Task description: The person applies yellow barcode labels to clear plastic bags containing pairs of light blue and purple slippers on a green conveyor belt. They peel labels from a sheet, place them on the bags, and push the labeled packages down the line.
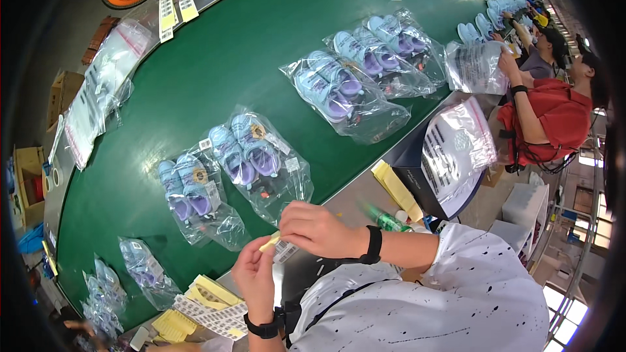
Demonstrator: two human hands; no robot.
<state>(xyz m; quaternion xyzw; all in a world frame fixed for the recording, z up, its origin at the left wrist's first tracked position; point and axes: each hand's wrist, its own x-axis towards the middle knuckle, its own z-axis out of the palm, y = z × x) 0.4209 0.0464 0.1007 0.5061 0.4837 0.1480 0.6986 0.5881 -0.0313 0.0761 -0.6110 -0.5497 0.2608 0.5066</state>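
Note:
Between my two hands is a small barcode label sheet (283, 251) with a yellow backing. My left hand (253, 275) pinches its yellow edge with thumb and fingertips. The fingers of my right hand (318, 229) close over the other side and hide part of it. Just beyond my hands, a pair of light blue and purple shoes (242, 154) lies in a clear plastic bag on the green belt (215, 85). To its left lies another bagged pair (185, 186). A stack of barcode label sheets (210, 306) rests on the metal edge beside my left wrist.
More bagged shoes (326, 85) lie farther right on the belt, and others (145, 267) at the near left. A dark box (417, 168) with clear bags stands right of me. A green bottle (388, 220) is near my right forearm. A person in red (551, 120) holds a bag farther right.

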